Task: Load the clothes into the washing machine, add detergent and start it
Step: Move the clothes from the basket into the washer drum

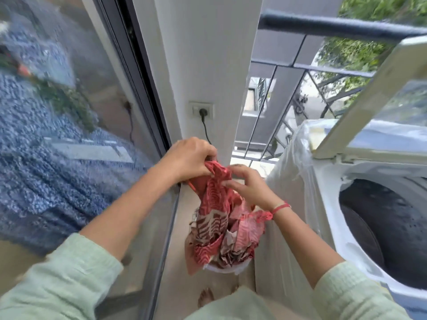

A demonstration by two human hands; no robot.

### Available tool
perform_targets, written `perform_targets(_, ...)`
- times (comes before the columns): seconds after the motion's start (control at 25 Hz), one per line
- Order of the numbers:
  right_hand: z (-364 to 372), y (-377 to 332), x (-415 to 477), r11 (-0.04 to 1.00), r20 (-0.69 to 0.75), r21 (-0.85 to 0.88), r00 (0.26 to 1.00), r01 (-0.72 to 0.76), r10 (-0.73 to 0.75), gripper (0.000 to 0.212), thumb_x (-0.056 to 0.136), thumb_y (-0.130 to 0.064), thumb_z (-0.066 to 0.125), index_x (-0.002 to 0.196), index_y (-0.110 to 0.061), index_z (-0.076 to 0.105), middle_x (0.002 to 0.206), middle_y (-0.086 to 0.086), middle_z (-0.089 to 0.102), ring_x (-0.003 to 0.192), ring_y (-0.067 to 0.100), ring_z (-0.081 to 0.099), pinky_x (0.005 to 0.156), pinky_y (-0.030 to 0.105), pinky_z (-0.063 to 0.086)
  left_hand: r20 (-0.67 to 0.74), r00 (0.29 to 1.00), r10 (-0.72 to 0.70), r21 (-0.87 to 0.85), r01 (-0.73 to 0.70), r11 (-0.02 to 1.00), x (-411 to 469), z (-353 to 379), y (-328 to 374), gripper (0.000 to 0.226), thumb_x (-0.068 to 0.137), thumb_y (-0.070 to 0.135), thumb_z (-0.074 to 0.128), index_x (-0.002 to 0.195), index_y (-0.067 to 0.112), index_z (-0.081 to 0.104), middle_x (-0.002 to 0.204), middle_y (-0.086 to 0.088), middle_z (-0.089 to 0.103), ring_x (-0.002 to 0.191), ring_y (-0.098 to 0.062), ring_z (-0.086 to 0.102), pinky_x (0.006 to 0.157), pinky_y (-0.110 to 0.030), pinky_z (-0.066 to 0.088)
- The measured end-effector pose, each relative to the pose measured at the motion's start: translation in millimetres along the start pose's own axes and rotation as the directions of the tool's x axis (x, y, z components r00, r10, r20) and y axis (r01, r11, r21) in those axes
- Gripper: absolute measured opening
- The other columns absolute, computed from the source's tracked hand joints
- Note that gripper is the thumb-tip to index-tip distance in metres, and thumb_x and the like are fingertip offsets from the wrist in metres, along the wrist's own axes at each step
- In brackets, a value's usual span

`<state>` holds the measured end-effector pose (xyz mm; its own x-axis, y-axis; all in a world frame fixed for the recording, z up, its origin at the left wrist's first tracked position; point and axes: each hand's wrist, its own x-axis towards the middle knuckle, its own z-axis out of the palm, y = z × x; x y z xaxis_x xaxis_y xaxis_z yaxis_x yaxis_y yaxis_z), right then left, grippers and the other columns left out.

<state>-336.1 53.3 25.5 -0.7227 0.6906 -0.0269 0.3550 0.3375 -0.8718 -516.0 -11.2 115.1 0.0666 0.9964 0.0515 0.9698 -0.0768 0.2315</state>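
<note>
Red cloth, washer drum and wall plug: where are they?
red cloth point(215, 204), head view, its striped middle.
washer drum point(381, 215), head view, its dark inner wall.
wall plug point(203, 112), head view, the black plug body.

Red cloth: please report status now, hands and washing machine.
Hands: left hand grips red cloth top, right hand pinches it. Cloth half out of white tub, not yet in washing machine. Lid up, drum unobstructed.

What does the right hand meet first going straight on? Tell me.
The right hand points into the red cloth it pinches; beyond that, likely the left hand, depth unclear.
</note>
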Motion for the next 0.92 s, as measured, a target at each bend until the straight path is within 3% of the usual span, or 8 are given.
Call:
perform_targets(0.08, -8.3, -28.7, -2.7, 0.968, -0.087, 0.247, 0.996, 0.048, -0.028, 0.010, 0.090, -0.014, 0.060, 0.082, -0.011, 0.056, 0.076, -0.008, 0.059, 0.072, 0.005, 0.056, 0.069, 0.024, 0.048, -0.086, 0.996, 0.037, -0.074, -0.043, 0.996, -3.8, -34.6, -7.4, 0.017, 0.066, 0.040, 0.071, 0.069, 0.025, 0.065, 0.061, 0.010, 0.059, 0.070, -0.018, 0.059, 0.055, -0.025, 0.034)
perform_targets(0.16, -21.6, -58.9, -4.0, 0.847, -0.171, 0.519, 0.985, 0.117, -0.032, 0.015, 0.091, -0.012, 0.053, 0.077, -0.014, 0.047, 0.069, -0.010, 0.053, 0.062, 0.003, 0.049, 0.058, 0.016, 0.042, -0.139, 0.988, -0.065, -0.406, 0.003, 0.914, -7.4, -52.5, -21.8, 0.022, 0.057, 0.038, 0.081, 0.071, 0.033, 0.066, 0.063, 0.019, 0.062, 0.064, -0.008, 0.056, 0.057, -0.019, 0.040)
perform_targets(0.28, -49.2, -93.6, -7.7, 0.572, -0.237, 0.791, 0.971, 0.217, -0.041, 0.003, 0.085, -0.013, 0.050, 0.082, -0.012, 0.049, 0.072, 0.000, 0.056, 0.059, 0.007, 0.054, 0.055, 0.018, 0.047, 0.014, 0.987, -0.160, -0.684, 0.126, 0.719, -12.4, -16.7, -15.0, 0.044, 0.054, 0.030, 0.090, 0.090, 0.037, 0.065, 0.084, 0.018, 0.066, 0.075, -0.001, 0.060, 0.072, -0.020, 0.047)
perform_targets(0.44, -87.5, -80.2, -28.2, 0.688, -0.314, 0.701, 0.947, 0.186, 0.064, 0.006, 0.078, -0.018, 0.052, 0.082, -0.012, 0.053, 0.066, -0.002, 0.057, 0.057, 0.011, 0.055, 0.051, 0.021, 0.044, 0.072, 0.964, -0.256, -0.911, 0.168, 0.376, -3.4, 36.8, 18.4, 0.020, 0.077, -0.002, 0.070, 0.095, 0.006, 0.065, 0.071, 0.011, 0.071, 0.068, -0.003, 0.065, 0.067, -0.022, 0.054)
perform_targets(0.52, -111.4, -65.5, -40.7, 0.824, -0.297, 0.562, 0.947, 0.071, 0.121, 0.023, 0.078, -0.036, 0.058, 0.087, -0.014, 0.057, 0.071, -0.004, 0.063, 0.061, 0.013, 0.062, 0.052, 0.020, 0.047, -0.056, 0.960, -0.275, -0.887, 0.079, 0.455, 8.6, 22.7, 14.7, 0.023, 0.073, 0.008, 0.077, 0.093, 0.013, 0.067, 0.076, 0.001, 0.070, 0.071, -0.012, 0.064, 0.067, -0.027, 0.054)
perform_targets(0.64, -131.1, -63.7, -49.1, 0.925, -0.017, 0.311, 0.972, -0.217, 0.234, 0.060, 0.073, -0.062, 0.063, 0.117, -0.020, 0.060, 0.104, 0.006, 0.071, 0.092, 0.024, 0.070, 0.081, 0.034, 0.056, -0.175, 0.984, -0.040, -0.597, -0.074, 0.799, 24.2, -9.0, 29.0, 0.021, 0.069, 0.014, 0.077, 0.079, 0.026, 0.063, 0.070, 0.007, 0.064, 0.066, -0.007, 0.057, 0.065, -0.025, 0.047)
perform_targets(0.76, -131.9, -80.7, -50.3, 0.949, 0.115, 0.212, 0.971, -0.231, 0.211, 0.042, 0.077, -0.029, 0.075, 0.115, -0.018, 0.063, 0.100, -0.002, 0.069, 0.091, 0.016, 0.067, 0.080, 0.028, 0.054, -0.243, 0.953, 0.178, -0.277, -0.244, 0.929, 35.2, -23.0, 69.7, 0.031, 0.066, -0.005, 0.066, 0.081, 0.022, 0.069, 0.073, 0.008, 0.066, 0.067, -0.002, 0.054, 0.058, -0.006, 0.037)
perform_targets(0.92, -131.4, -82.4, -49.4, 0.947, 0.043, 0.068, 0.949, -0.315, 0.313, 0.060, 0.071, -0.019, 0.081, 0.124, -0.022, 0.054, 0.108, -0.001, 0.061, 0.092, 0.017, 0.066, 0.071, 0.033, 0.056, -0.397, 0.913, 0.099, -0.287, -0.225, 0.931, 39.2, -19.9, 72.9, 0.035, 0.065, -0.009, 0.061, 0.089, 0.015, 0.066, 0.085, 0.000, 0.070, 0.078, -0.016, 0.063, 0.067, -0.022, 0.047)
